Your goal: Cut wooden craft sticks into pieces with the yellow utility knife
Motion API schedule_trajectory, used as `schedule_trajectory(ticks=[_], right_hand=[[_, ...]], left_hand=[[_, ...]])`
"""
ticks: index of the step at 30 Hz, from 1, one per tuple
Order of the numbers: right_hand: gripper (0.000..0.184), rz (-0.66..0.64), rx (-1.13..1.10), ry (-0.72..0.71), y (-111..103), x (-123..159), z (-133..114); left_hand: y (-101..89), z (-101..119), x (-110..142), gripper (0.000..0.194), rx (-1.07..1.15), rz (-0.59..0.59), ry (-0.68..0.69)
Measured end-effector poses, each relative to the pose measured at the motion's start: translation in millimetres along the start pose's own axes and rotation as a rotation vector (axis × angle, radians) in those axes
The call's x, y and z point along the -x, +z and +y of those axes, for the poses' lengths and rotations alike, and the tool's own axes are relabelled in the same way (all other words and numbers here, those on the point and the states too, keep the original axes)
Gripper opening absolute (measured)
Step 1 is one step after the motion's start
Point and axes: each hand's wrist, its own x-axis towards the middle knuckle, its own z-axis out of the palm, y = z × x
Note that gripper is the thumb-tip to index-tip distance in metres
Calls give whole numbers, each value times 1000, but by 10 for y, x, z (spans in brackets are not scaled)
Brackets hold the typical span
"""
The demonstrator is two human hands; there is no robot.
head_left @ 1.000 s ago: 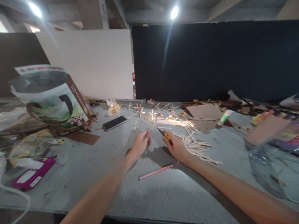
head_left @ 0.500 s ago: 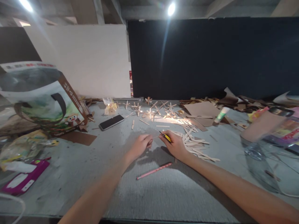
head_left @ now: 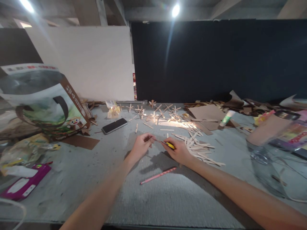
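My right hand [head_left: 179, 151] is closed around a yellow craft knife [head_left: 170, 145], its tip pointing left toward the other hand. My left hand [head_left: 141, 146] pinches one end of a thin wooden stick [head_left: 158, 141], which spans the small gap between the hands; the blade meets or overlaps it, and I cannot tell which. A pink pencil [head_left: 158, 175] lies on the grey table [head_left: 148, 204] below my hands. Just beyond my right hand is a pile of loose wooden sticks [head_left: 201, 148]. Farther back stand several star-shaped pieces made of crossed sticks [head_left: 141, 111].
A phone [head_left: 114, 125] lies behind my left hand. At left are a large printed bag [head_left: 45, 108], brown card [head_left: 80, 142] and a magenta device [head_left: 27, 182]. A glue stick [head_left: 227, 118], cardboard [head_left: 206, 114] and a tumbler [head_left: 273, 129] are at right.
My left hand has turned, its fingers lifting and opening from a fist-like curl to a fingertip pinch on the stick. The knife in my right hand has tilted and shifted slightly downward.
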Motion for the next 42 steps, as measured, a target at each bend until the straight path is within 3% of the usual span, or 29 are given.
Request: schedule_trajectory(ticks=[3,9,20,28,32,37,42], right_hand=[[21,-51,8,2,-4,18,-12],[21,30,-26,56,62,49,2],[21,-29,20,24,45,24,83],[23,-14,55,36,59,11,135],[28,-20,63,53,53,-1,130],[33,-67,107,177,10,-41,57],[38,-187,145,223,-56,-61,-43]], left_hand=[[46,-14,15,48,138,2,-47],[206,-67,81,56,330,-116,-192],[161,-15,67,56,295,-57,-89],[81,-69,7,35,-14,8,16],[14,-48,17,26,-318,39,74],[-75,-33,-4,22,-815,-37,151],[-138,-58,-38,17,-895,-123,65]])
